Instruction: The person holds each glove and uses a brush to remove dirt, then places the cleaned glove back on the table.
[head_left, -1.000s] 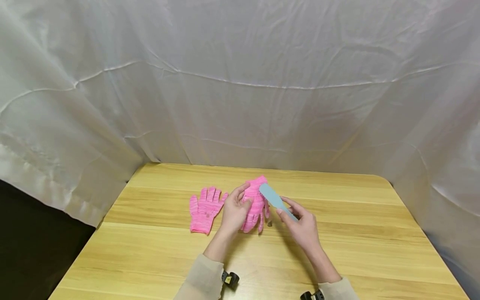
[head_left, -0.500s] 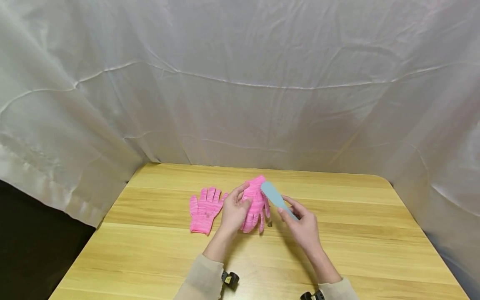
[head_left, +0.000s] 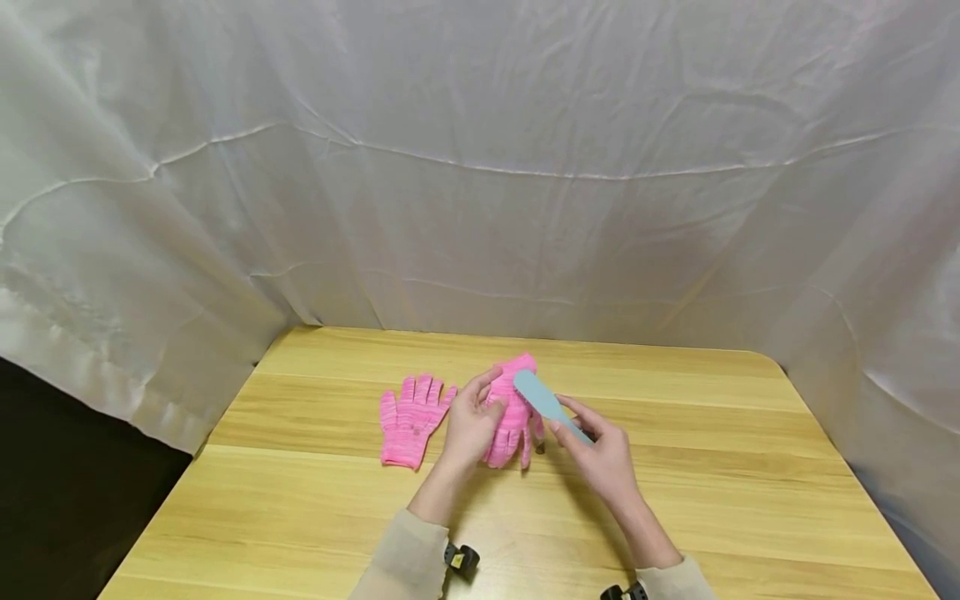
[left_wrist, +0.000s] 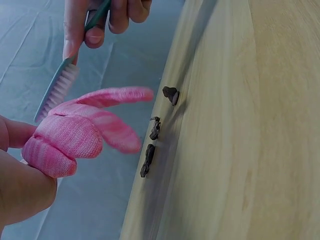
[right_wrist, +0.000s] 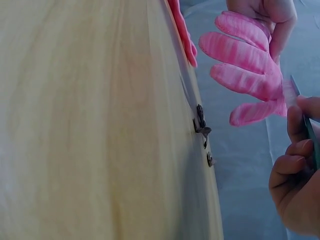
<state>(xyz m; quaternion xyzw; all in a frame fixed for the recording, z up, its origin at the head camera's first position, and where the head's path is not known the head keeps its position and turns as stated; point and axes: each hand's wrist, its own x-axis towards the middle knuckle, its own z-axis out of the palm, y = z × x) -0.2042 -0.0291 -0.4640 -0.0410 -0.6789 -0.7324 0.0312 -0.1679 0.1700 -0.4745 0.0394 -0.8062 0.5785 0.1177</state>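
My left hand (head_left: 470,429) pinches a pink knitted glove (head_left: 510,421) between thumb and fingers, its cuff toward the back and its fingers hanging down above the table. A pale blue brush (head_left: 538,398) is in my right hand (head_left: 602,457), gripped by the handle. In the left wrist view its white bristles (left_wrist: 60,89) lie against the glove's far side. The right wrist view also has the bristles right at the glove, with the glove's fingers spread toward the table.
A second pink glove (head_left: 407,427) lies flat on the wooden table (head_left: 712,483), left of my hands, with a small grey spot on it. Several dark crumpled bits (left_wrist: 171,95) sit on the tabletop below the held glove. Grey curtain (head_left: 525,233) hangs behind.
The brush head has shifted slightly right, then back left over the held glove. The held glove's fingers sway a little. The glove on the table stays put.
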